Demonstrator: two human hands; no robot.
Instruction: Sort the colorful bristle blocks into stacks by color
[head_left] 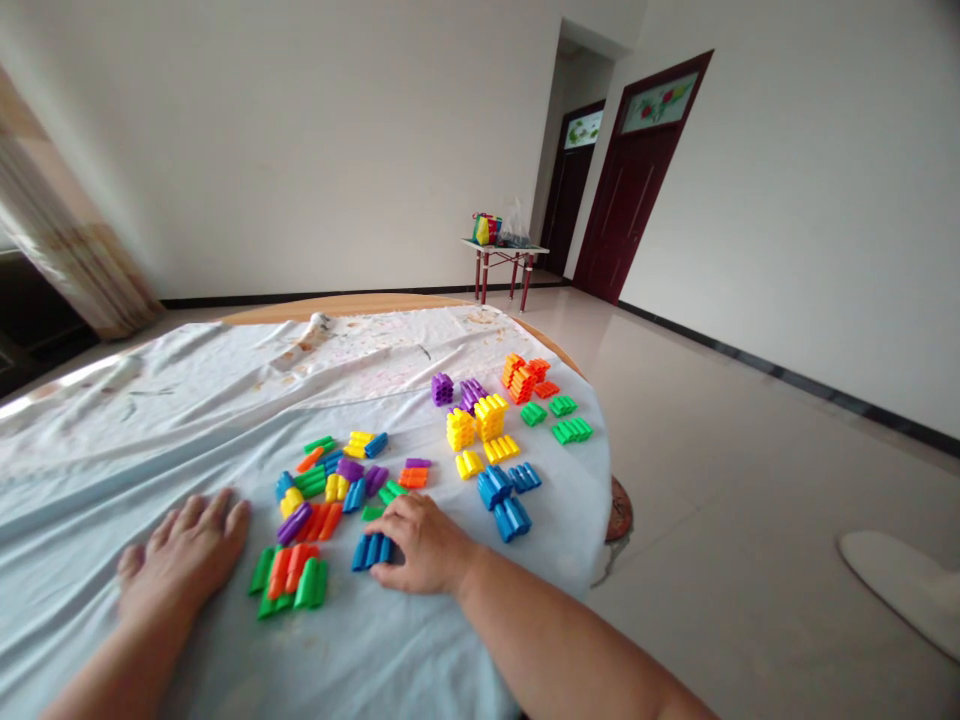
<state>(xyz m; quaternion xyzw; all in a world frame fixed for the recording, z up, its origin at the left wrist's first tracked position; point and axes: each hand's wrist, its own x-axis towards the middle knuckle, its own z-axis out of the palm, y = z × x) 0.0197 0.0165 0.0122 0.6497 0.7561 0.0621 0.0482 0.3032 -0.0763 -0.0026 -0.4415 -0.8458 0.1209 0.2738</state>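
My left hand [187, 545] lies flat on the cloth with its fingers spread, just left of the mixed plastic blocks and holding nothing. My right hand [420, 545] is curled at the right end of a blue ribbed block [371, 550], its thumb and fingers closing on that end. A small green block [373, 513] lies right behind the fingers. Between the hands sits a mixed pile with orange blocks [319, 522], a purple block [294, 523] and yellow ones [337, 488]. Nearer to me, orange pieces [289, 570] rest on green blocks [311, 583].
Colour-sorted groups stand on the right: blue blocks [504, 500], yellow stacks [476, 422], purple stacks [442, 389], orange stacks [525, 375] and green blocks [571, 430]. A wrinkled cloth [210, 400] covers the round table. Behind it, a small side table [510, 247] holds bags.
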